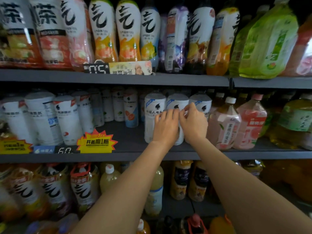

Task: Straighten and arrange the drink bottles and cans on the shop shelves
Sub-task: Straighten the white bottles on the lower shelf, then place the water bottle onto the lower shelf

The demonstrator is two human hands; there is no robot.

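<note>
Here, just right of the frame's centre, three white-labelled electrolyte drink bottles stand side by side at the front of the middle shelf, and both hands are on the middle bottle. The left hand lies against its front with fingers bent round the label, touching the left bottle beside it. The right hand pinches at the middle bottle's upper label with curled fingertips, and it covers the lower part of the right bottle. Directly right of this trio stand pink peach tea bottles, upright and close together. To the left, past a bare stretch of shelf, a cluster of similar white bottles stands behind a yellow starburst promo tag. In the upper part of the frame, sparkling water bottles line the top shelf above a black price tag.
</note>
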